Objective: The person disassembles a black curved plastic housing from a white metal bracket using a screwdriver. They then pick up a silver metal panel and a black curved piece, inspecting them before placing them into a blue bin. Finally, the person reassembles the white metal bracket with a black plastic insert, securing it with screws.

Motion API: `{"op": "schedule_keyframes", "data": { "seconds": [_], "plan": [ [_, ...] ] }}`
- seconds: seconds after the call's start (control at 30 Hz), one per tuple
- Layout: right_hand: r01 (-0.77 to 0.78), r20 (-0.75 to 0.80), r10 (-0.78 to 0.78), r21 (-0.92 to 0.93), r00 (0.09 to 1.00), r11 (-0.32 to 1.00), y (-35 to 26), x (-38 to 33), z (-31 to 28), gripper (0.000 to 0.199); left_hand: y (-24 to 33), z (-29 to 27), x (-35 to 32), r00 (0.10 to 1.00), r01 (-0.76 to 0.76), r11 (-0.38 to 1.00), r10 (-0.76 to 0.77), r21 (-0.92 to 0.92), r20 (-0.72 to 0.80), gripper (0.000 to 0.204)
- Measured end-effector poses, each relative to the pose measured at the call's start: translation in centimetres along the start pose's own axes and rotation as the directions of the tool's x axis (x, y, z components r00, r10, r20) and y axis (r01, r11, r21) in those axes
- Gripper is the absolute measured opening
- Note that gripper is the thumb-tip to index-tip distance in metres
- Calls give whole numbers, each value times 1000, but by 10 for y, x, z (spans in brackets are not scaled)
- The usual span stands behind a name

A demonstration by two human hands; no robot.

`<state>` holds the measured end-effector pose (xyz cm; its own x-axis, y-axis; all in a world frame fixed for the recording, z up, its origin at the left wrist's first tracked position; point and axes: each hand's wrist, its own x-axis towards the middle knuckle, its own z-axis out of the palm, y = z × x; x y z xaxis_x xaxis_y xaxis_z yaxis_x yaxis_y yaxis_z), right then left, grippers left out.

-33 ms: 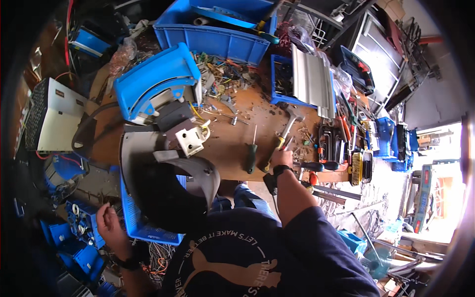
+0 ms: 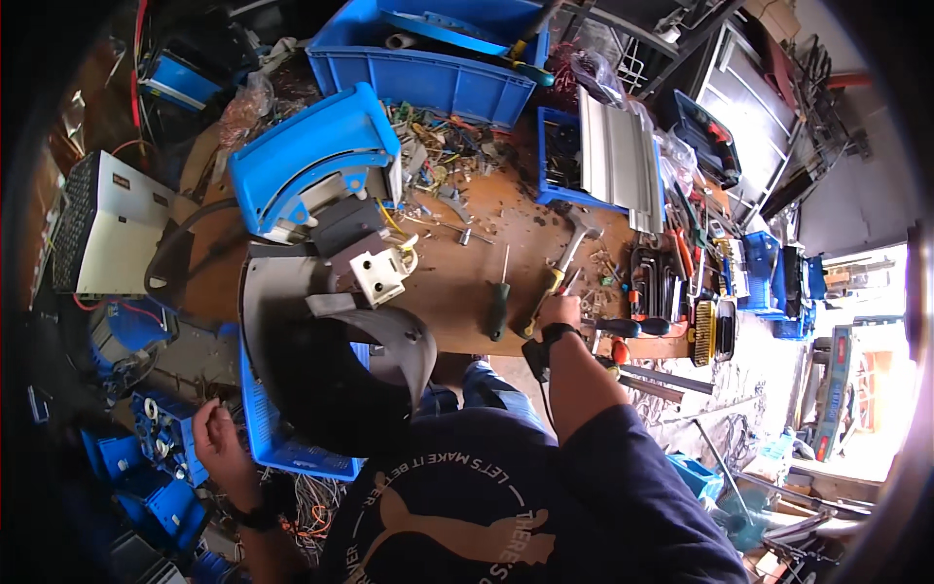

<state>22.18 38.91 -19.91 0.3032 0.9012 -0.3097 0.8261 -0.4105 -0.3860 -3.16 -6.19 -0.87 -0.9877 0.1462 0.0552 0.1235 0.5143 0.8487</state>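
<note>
Where wires spill, blue bin (image 2: 428,73) (tools inside).

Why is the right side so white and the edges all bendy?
In the head view, daylight glare washes out the doorway at right; the fisheye lens bends the blue bin near the rim, corners go black, and the workbench middle stays sharp.

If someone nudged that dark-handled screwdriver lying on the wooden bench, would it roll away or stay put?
The screwdriver has a round-looking handle and thin straight shaft, so a sideways nudge would probably roll it a little. It lies flat on the workbench near the front edge, so it might drop off. It looks stiff and fairly light.
</note>
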Motion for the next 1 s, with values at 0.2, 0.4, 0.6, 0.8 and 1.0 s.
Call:
{"op": "schedule_keyframes", "data": {
  "seconds": [0.2,0.4,0.6,0.8,1.0],
  "plan": [
    [50,247,-17,-127,969,991,40,51,37,36,17,2,-3,1000,6,997,-4,-77,20,13],
    [144,117,-127,-151,985,978,33,44,8,32,44,10,15,991,-117,985,123,-129,42,13],
    [-60,185,-107,717,977,694,-45,-51,-96,31,124,30,34,894,-329,921,375,-209,247,15],
    [-186,505,-656,849,561,494,-121,-139,-194,21,218,105,16,461,-251,943,314,-217,830,39],
    [-278,561,-775,825,292,492,-136,-173,-210,30,232,156,7,419,-491,855,397,-164,817,29]
  ]
}}
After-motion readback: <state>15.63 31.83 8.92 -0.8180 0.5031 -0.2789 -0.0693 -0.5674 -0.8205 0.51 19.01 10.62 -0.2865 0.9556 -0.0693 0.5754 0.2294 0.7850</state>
